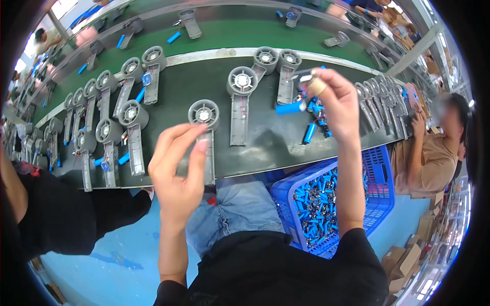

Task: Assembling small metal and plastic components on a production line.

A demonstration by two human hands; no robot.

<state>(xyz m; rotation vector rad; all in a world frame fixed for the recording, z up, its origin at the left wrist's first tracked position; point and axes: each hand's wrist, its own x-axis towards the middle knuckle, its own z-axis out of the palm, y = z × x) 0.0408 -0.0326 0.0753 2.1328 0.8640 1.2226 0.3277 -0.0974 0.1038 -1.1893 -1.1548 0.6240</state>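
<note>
My left hand point(177, 178) is raised in front of a grey fan housing with a handle point(204, 109). Its thumb and index finger are apart, with nothing visible between them. My right hand point(334, 104) pinches a small silver-and-white part point(305, 78), and a beige covering wraps one fingertip. Just below those fingers is a blue cylindrical battery point(290, 108); whether it hangs from the pinched part or rests on the table I cannot tell. Behind the hand lies a small heap of wired blue batteries point(310, 132). Another grey fan housing point(240, 109) lies between my hands.
More grey fan housings point(133, 115) line the dark green bench point(258, 158) on both sides. A blue plastic basket point(286, 191) full of wired batteries stands below the bench edge, to the right. A person point(434, 153) sits at the right, another at the left. Beyond runs a green conveyor point(224, 38).
</note>
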